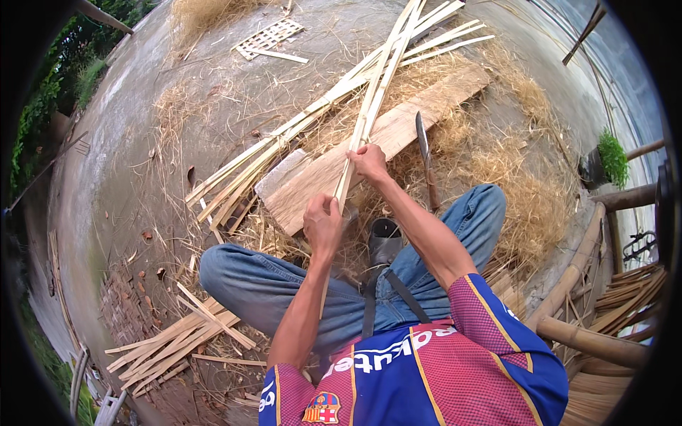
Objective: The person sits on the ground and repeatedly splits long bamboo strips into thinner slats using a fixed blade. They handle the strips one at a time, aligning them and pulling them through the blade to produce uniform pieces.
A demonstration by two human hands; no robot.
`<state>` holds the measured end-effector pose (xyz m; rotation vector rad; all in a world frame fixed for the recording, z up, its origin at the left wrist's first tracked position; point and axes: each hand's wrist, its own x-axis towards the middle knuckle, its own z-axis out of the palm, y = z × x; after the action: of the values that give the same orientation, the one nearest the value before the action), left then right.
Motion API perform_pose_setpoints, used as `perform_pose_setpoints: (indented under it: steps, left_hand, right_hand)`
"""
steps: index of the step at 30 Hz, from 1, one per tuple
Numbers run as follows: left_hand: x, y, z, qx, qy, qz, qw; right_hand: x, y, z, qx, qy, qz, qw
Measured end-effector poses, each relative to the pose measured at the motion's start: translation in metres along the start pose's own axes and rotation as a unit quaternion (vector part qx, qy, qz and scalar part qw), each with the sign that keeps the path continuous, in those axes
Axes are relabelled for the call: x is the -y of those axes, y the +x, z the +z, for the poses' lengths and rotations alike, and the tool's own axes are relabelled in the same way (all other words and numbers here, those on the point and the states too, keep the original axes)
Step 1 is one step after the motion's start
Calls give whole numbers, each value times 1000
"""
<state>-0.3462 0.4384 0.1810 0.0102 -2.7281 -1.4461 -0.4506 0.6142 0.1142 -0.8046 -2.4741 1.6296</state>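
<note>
Long pale bamboo strips (346, 183) run from my lap up past both hands toward the far end, crossing over a flat wooden board (323, 181). My left hand (323, 224) pinches them at the near edge of the board. Farther up, my right hand (369, 163) grips the same strips, its fingers closed above the board. A knife (424, 145) with a dark blade and brown handle lies right of my right hand, its blade over the board's edge. Behind the board, a tied bundle of bamboo strips (302, 122) slants across the ground.
Curly shavings (529, 188) cover the ground around the board. A small woven lattice (270, 37) lies far ahead. Cut strips (177, 344) are piled at lower left. A pale block (278, 174) sits beside the board. Bamboo poles (593, 341) and a potted plant (611, 160) stand at right.
</note>
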Motion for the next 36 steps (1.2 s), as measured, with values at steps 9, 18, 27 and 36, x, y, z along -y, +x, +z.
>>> perform_pose_setpoints:
  steps: [9,18,27,36]
  left_hand:
    - [11,-2,7,-4,2,22,1000]
    - [6,-7,1,40,-164,-64,984]
    - [-6,-14,7,55,-83,34,994]
    - [9,-16,22,65,-36,98,992]
  right_hand:
    - [38,-15,-30,41,54,66,995]
    - [50,-31,-54,139,253,13,957]
    - [32,-15,-72,180,180,-69,965]
    - [28,-53,-75,-4,-251,-132,959]
